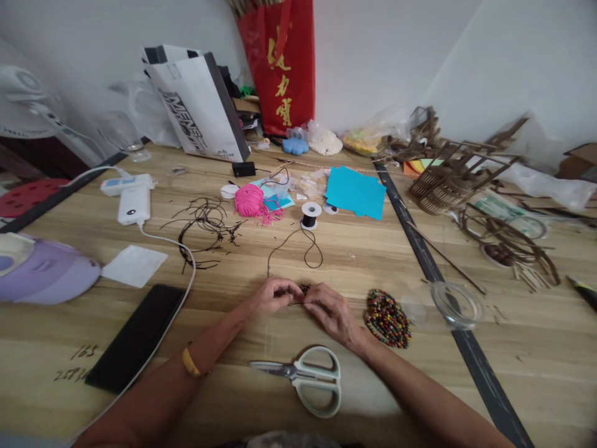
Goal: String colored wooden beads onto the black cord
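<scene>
My left hand [276, 294] and my right hand [330, 311] meet at the middle of the table, fingertips pinched around a thin dark cord. A few small beads [305, 288] show just behind the fingertips. Behind my hands, a black cord [313, 256] runs in a loop from a white spool [311, 214] wound with black thread. To the right of my right hand lies a coiled heap of multicoloured beads [388, 318]. Scissors with pale handles [318, 381] rest in front of my hands, blades pointing left.
A black phone-like slab [136, 336], white cable and power bank [134, 204] lie left. Black cord scraps [205, 227], pink yarn [249, 200] and blue paper [356, 191] are further back. At right are a clear tape roll [457, 305] and brown wooden models [448, 180].
</scene>
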`<state>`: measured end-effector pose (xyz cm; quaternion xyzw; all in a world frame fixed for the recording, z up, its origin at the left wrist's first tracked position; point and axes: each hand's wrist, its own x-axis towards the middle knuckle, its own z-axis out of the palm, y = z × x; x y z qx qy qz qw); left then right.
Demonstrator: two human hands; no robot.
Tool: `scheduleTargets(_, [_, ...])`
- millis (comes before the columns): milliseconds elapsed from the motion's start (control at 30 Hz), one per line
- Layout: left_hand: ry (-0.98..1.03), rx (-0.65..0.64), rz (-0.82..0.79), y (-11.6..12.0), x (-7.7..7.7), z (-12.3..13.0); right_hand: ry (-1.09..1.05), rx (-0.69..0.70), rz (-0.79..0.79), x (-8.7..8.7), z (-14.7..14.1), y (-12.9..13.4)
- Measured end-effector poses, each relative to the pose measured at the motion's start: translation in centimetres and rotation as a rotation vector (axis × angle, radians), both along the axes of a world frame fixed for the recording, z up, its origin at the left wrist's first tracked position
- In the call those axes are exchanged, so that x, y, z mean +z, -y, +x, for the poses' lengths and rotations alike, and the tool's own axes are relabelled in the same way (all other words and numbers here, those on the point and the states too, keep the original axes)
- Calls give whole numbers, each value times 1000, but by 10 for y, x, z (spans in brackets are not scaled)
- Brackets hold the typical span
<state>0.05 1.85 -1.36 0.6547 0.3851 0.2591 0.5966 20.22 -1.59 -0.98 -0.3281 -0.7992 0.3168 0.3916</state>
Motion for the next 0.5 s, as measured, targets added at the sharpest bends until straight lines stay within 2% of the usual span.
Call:
scheduleTargets(133, [36, 3, 9, -1, 4, -2, -15, -21, 43, 2, 1, 1])
scheduleTargets(267, [-27, 36, 10, 1, 4, -1, -24, -46, 76, 2, 0, 2])
scheduleTargets(500, [-57, 13, 132, 4, 4, 4, -29, -44, 79, 5, -3, 4])
